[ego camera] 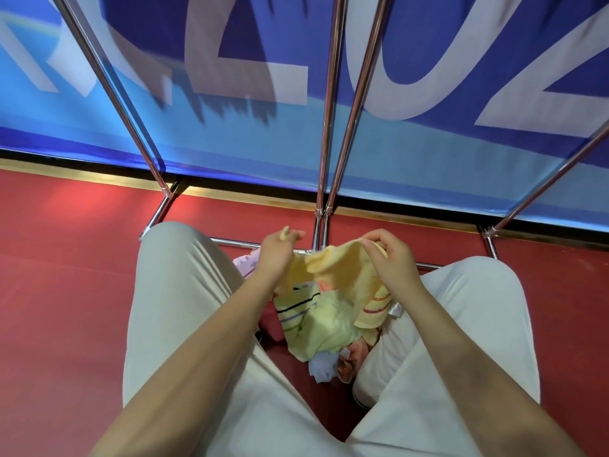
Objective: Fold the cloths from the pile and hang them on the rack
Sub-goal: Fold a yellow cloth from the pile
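Note:
Both my hands hold a yellow cloth [339,268] stretched between them, just above the pile. My left hand [276,252] pinches its left corner. At the right, my right hand [390,255] grips the upper right edge. The cloth's lower end, with orange stripes, hangs down on the right. Under it lies the pile of cloths [316,328] on the red floor between my legs: a light green striped one on top, pink, blue and orange ones partly hidden. The metal rack [333,110] rises in front of me, its bars bare in view.
My legs in beige trousers [171,291] flank the pile on both sides. A shoe [362,394] shows at the lower right of the pile. The rack's base bars [237,241] lie on the red floor. A blue banner wall [230,127] stands behind the rack.

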Demonstrator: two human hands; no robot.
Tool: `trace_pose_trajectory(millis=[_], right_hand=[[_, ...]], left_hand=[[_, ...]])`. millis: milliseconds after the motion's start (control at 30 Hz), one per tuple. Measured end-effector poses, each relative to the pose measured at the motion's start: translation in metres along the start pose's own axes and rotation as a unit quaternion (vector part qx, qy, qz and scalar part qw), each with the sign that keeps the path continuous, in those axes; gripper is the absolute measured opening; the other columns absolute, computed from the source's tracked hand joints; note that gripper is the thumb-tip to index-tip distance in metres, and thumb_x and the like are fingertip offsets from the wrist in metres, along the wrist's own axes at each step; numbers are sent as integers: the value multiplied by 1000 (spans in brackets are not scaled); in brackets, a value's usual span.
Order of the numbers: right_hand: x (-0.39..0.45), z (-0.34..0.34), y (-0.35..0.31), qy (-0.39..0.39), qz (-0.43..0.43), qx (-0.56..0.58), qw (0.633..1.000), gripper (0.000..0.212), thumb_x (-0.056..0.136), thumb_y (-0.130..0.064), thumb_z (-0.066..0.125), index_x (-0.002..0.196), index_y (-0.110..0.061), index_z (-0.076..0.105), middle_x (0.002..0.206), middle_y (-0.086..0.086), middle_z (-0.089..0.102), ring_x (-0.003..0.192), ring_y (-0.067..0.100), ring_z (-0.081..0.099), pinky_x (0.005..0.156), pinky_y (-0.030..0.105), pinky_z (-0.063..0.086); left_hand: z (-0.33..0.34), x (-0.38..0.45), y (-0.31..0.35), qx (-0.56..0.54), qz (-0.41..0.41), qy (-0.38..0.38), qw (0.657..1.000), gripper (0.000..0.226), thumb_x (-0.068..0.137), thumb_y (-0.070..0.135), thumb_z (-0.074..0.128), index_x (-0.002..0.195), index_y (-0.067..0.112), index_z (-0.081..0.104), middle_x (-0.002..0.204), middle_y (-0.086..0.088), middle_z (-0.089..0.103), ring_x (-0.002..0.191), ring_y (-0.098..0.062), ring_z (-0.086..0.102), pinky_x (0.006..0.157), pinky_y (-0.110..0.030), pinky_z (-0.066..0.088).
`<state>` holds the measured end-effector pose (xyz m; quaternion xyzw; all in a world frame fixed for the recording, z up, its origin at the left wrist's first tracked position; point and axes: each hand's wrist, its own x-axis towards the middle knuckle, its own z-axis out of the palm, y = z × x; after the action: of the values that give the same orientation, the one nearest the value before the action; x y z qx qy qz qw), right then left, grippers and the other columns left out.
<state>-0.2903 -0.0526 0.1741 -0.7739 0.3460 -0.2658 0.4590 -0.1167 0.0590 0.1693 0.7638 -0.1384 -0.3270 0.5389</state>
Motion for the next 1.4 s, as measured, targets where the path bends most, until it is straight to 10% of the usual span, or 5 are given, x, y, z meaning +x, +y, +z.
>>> trace_pose_trajectory(millis=[167, 333, 567, 967, 1400], right_hand=[[3, 7, -5, -35, -1, -7, 999, 11, 93, -14, 57, 87, -18, 66, 86, -9, 66, 83, -1, 59, 73, 11, 43], [9, 7, -10, -6, 28, 23, 999, 11, 93, -15, 57, 89, -18, 66, 85, -10, 65, 80, -5, 58, 72, 9, 44], [13, 2, -6, 39, 76, 58, 995, 12, 94, -17, 56, 90, -12, 66, 90, -2, 67, 89, 10, 61, 77, 21, 46], [4, 8, 5, -111, 49, -20, 992, 28, 98, -28, 52, 77, -10, 60, 59, -8, 46, 51, 2, 40, 55, 27, 33], [1, 1, 22, -100, 46, -65, 992, 20, 98, -18, 51, 80, -16, 56, 66, -7, 48, 56, 3, 42, 55, 19, 32]], left_hand=[[33, -21, -4, 12, 56, -97, 994, 30, 102, 21, 45, 118, 11, 68, 121, -4, 66, 112, -15, 58, 88, -19, 42], [54, -26, -3, 19, 86, -149, 985, 21, 100, 15, 46, 89, 18, 64, 69, 13, 55, 64, 4, 50, 67, -17, 41], [62, -27, -4, 14, 135, -155, 978, 7, 90, 15, 67, 96, 14, 68, 86, 15, 63, 75, 12, 56, 75, -8, 42], [37, -20, 16, -100, 106, -12, 989, 15, 96, 18, 56, 83, 20, 65, 79, 2, 64, 76, -10, 58, 76, -27, 48], [-6, 1, 16, -132, 34, 94, 986, 18, 98, 27, 52, 82, 25, 61, 85, 2, 62, 81, -13, 58, 76, -31, 47]])
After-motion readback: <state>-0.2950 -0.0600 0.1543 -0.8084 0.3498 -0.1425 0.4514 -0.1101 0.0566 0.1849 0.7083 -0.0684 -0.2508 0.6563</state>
